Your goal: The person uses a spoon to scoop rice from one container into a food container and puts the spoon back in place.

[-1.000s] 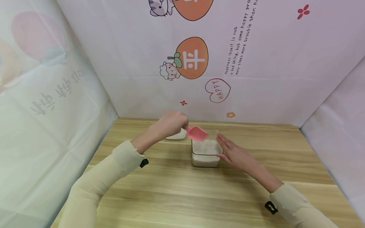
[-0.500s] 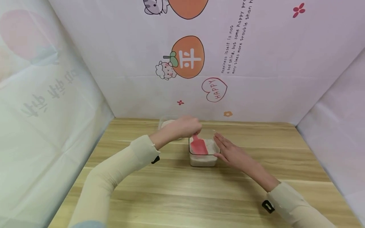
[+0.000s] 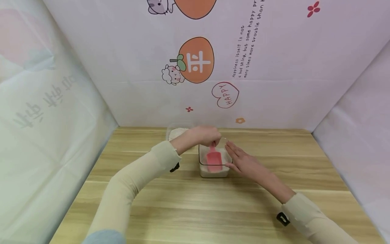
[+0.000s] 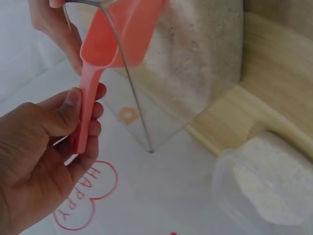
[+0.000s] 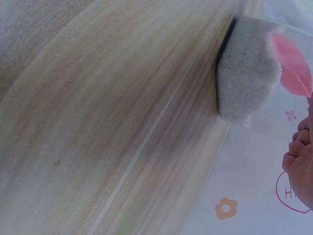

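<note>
In the head view my left hand [image 3: 208, 135] grips the handle of a pink scoop [image 3: 214, 161]. Its blade points down inside a clear square container [image 3: 214, 175], partly filled with pale, fine-grained stuff [image 4: 195, 54]. The left wrist view shows fingers and thumb wrapped round the scoop handle [image 4: 87, 112]. My right hand [image 3: 245, 162] lies with fairly straight fingers against the container's right side. Part of that hand [image 4: 54, 29] appears at the top left of the left wrist view. How deep the blade sits in the stuff is hard to tell.
A second clear container [image 4: 220, 181] holding white stuff [image 3: 176, 133] stands behind and left, partly hidden by the left arm. The wooden table [image 3: 195, 210] meets a printed white cloth wall [image 3: 146, 95] at the back. Cloth walls also flank both sides.
My left hand has moved right, bringing the scoop from above the container's rim down into it, with the blade now pointing toward me. The right hand has stayed at the container's side.
</note>
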The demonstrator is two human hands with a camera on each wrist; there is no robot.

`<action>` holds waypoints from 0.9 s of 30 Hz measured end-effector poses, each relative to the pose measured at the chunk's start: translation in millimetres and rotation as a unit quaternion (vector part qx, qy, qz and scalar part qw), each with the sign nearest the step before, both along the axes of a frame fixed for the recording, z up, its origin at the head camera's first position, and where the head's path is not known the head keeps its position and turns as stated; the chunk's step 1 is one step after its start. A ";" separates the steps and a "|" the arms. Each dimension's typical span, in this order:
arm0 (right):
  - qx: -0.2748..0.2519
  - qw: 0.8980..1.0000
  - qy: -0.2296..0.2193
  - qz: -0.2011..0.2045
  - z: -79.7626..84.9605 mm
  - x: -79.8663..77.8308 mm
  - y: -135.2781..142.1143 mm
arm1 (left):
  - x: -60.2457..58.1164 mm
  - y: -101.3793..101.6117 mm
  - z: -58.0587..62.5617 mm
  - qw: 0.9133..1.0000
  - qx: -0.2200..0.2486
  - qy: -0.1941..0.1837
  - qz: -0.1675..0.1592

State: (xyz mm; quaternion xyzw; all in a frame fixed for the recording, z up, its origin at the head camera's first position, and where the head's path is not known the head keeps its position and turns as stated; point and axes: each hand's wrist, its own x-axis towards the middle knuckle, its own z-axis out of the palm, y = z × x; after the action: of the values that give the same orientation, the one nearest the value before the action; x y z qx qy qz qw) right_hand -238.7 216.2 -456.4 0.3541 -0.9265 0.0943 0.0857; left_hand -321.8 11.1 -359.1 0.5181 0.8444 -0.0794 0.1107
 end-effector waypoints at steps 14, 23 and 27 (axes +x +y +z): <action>0.000 1.000 -0.021 -0.014 -0.8 -0.3 -5.9 | -21.8 -16.9 -38.5 0.980 0.176 -0.037 0.091; -0.017 0.999 -0.021 -0.022 -4.0 -0.9 -12.1 | -23.1 -36.2 -39.6 0.963 0.226 -0.034 0.140; -0.024 0.999 -0.024 -0.029 -2.9 -0.2 -5.6 | -18.7 -64.2 -33.2 0.945 0.274 0.002 0.176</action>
State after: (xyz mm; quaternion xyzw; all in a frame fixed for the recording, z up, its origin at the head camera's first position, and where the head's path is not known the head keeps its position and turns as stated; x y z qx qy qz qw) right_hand -238.9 210.7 -459.2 0.3221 -0.9358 0.1227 0.0746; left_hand -340.5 -53.2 -392.3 0.3711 0.9117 0.1747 -0.0251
